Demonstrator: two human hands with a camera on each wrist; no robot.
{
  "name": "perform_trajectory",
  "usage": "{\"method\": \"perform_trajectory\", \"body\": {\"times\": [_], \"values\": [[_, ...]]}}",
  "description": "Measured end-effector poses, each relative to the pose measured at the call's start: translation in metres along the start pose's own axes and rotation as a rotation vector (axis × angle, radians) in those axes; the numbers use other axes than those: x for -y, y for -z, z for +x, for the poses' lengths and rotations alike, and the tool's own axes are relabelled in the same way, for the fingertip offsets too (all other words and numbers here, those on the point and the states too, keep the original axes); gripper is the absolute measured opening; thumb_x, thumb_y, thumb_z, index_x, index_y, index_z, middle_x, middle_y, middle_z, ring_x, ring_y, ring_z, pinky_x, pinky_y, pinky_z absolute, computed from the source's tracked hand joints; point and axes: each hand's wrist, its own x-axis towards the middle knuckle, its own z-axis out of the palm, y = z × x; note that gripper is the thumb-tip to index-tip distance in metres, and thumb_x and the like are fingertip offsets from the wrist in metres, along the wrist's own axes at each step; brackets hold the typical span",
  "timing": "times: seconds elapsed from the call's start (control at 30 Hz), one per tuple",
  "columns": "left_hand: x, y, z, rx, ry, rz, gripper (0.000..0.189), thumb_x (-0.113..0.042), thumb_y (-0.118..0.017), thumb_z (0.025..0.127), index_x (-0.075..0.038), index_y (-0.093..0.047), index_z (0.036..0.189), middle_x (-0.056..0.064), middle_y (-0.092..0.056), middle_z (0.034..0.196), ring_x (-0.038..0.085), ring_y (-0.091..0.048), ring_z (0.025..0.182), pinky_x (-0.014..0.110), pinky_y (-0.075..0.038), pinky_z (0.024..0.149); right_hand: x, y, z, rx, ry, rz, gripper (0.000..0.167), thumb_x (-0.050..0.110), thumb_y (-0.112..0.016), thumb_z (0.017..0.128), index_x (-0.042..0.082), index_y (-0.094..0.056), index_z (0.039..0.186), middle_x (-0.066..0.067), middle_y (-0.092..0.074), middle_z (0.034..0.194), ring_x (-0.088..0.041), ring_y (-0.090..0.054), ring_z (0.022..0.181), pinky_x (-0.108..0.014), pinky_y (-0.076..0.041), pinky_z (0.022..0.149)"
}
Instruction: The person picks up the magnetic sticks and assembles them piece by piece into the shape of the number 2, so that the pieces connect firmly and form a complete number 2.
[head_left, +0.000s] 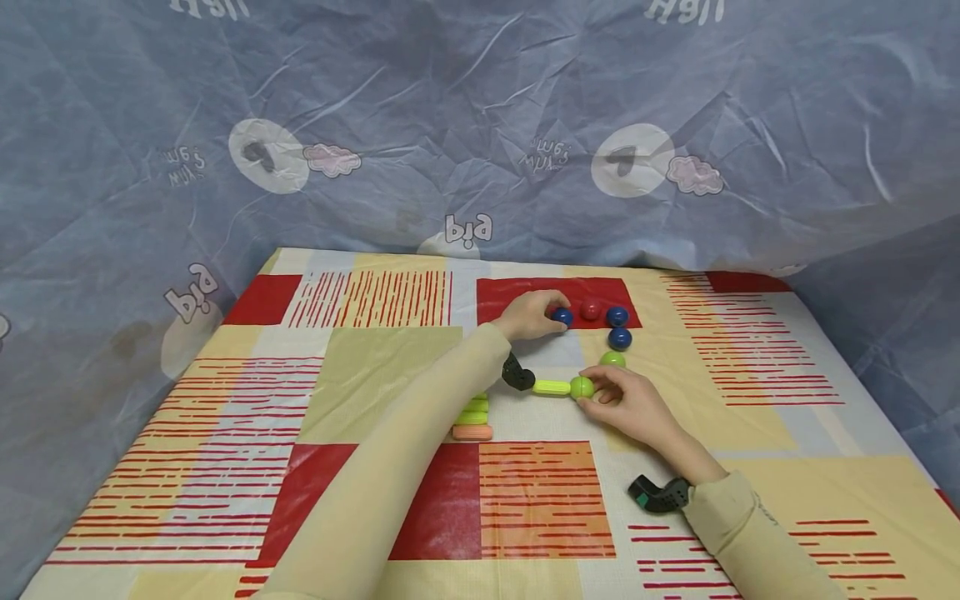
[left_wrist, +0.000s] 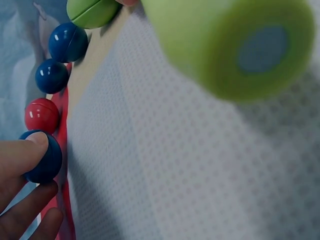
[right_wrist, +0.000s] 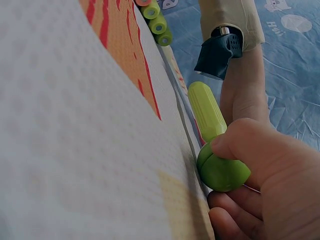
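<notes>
Nearest the head camera, the left sleeve reaches far across the cloth, with the right sleeve lower down on the other side. At the end of the long reach, the left hand pinches a blue ball between thumb and fingers, just beside a red ball; that light grip probably suits a small, smooth sphere that could roll. Two more blue balls sit close together to the right of the red one, and a loose green ball lies near the right fingers. Set out on the far side like this, the balls seem placed to be within easy reach.

The right hand is clamped on another green ball, thumb on one side and fingers on the other. From this ball a green rod points towards the left wrist, end against ball; holding the ball likely steadies both pieces. Whether the rod rests on the cloth, I cannot tell. Spare green rods lie in a row with an orange rod, partly hidden by the left forearm.

Underneath, the cloth is a patchwork of red, cream, white and orange with red dashes. Behind hangs a creased blue-grey sheet printed with pale discs, pink clouds and upside-down lettering.
</notes>
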Motion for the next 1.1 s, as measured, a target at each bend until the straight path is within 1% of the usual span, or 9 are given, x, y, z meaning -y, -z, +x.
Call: {"method": "perform_trajectory", "body": {"times": [0.2, 0.33, 0.5, 0.63, 0.73, 0.83, 0.9, 1.03, 1.1], "values": [[-0.002, 0.012, -0.013, 0.004, -0.044, -0.022, 0.036, -0.02, -0.067, 0.087, -0.012, -0.061, 0.121, 0.001, -0.061, 0.114, 0.014, -0.055, 0.102, 0.021, -0.04, 0.088, -0.001, 0.001, 0.0, -0.001, 0.007, -0.005, 0.036, 0.024, -0.077, 0.077, 0.011, -0.066, 0.109, 0.003, -0.062, 0.088, -0.012, -0.056, 0.073, -0.026, -0.049, 0.064], [-0.003, 0.016, -0.025, 0.025, -0.066, -0.096, 0.039, -0.02, -0.068, 0.087, -0.01, -0.059, 0.124, 0.002, -0.061, 0.115, 0.014, -0.054, 0.102, 0.021, -0.041, 0.088, -0.003, 0.002, 0.0, -0.008, 0.02, -0.014, 0.036, 0.025, -0.077, 0.077, 0.011, -0.066, 0.109, 0.003, -0.063, 0.087, -0.012, -0.057, 0.073, -0.026, -0.049, 0.064], [-0.003, 0.017, -0.045, 0.061, -0.085, -0.179, 0.041, -0.019, -0.068, 0.087, -0.007, -0.058, 0.125, 0.003, -0.061, 0.116, 0.014, -0.056, 0.102, 0.023, -0.042, 0.091, -0.003, 0.002, 0.001, -0.007, 0.008, -0.036, 0.038, 0.025, -0.076, 0.078, 0.01, -0.066, 0.111, 0.003, -0.062, 0.086, -0.012, -0.056, 0.073, -0.027, -0.049, 0.064], [-0.001, 0.018, -0.059, 0.068, -0.118, -0.232, 0.038, -0.017, -0.067, 0.087, -0.006, -0.059, 0.123, 0.003, -0.061, 0.116, 0.014, -0.059, 0.101, 0.023, -0.043, 0.091, -0.004, 0.001, 0.001, -0.014, 0.008, -0.045, 0.038, 0.024, -0.076, 0.078, 0.01, -0.065, 0.112, 0.003, -0.062, 0.086, -0.011, -0.057, 0.073, -0.027, -0.05, 0.065], [-0.001, 0.022, -0.07, 0.068, -0.137, -0.292, 0.036, -0.013, -0.067, 0.087, -0.005, -0.06, 0.121, 0.005, -0.061, 0.116, 0.016, -0.06, 0.1, 0.026, -0.044, 0.091, -0.005, 0.0, 0.001, -0.024, 0.017, -0.044, 0.038, 0.023, -0.076, 0.078, 0.01, -0.065, 0.112, 0.002, -0.063, 0.087, -0.011, -0.058, 0.073, -0.026, -0.05, 0.065], [0.0, 0.026, -0.08, 0.046, -0.141, -0.346, 0.034, -0.011, -0.068, 0.087, -0.005, -0.061, 0.119, 0.006, -0.061, 0.117, 0.018, -0.061, 0.1, 0.029, -0.046, 0.09, -0.005, 0.001, 0.001, -0.037, 0.031, -0.04, 0.038, 0.022, -0.076, 0.078, 0.009, -0.065, 0.112, 0.002, -0.063, 0.087, -0.011, -0.057, 0.072, -0.026, -0.05, 0.064], [0.002, 0.027, -0.087, 0.026, -0.139, -0.378, 0.034, -0.011, -0.068, 0.086, -0.005, -0.061, 0.118, 0.008, -0.06, 0.117, 0.02, -0.061, 0.099, 0.029, -0.047, 0.089, -0.006, 0.001, 0.001, -0.046, 0.04, -0.04, 0.039, 0.022, -0.076, 0.079, 0.008, -0.065, 0.113, 0.001, -0.063, 0.087, -0.011, -0.057, 0.072, -0.026, -0.05, 0.064], [0.007, 0.023, -0.1, 0.018, -0.121, -0.416, 0.036, -0.009, -0.069, 0.086, -0.002, -0.06, 0.12, 0.009, -0.059, 0.117, 0.02, -0.061, 0.096, 0.025, -0.048, 0.086, -0.006, 0.0, 0.001, -0.06, 0.052, -0.05, 0.039, 0.022, -0.075, 0.079, 0.007, -0.065, 0.114, 0.0, -0.063, 0.087, -0.011, -0.057, 0.072, -0.025, -0.05, 0.063], [0.009, 0.019, -0.107, 0.019, -0.099, -0.423, 0.038, -0.009, -0.069, 0.085, -0.001, -0.06, 0.121, 0.009, -0.059, 0.117, 0.019, -0.062, 0.093, 0.024, -0.048, 0.084, -0.007, -0.001, 0.001, -0.063, 0.057, -0.053, 0.039, 0.022, -0.075, 0.08, 0.006, -0.064, 0.114, 0.0, -0.063, 0.087, -0.012, -0.057, 0.072, -0.025, -0.05, 0.063]]}}
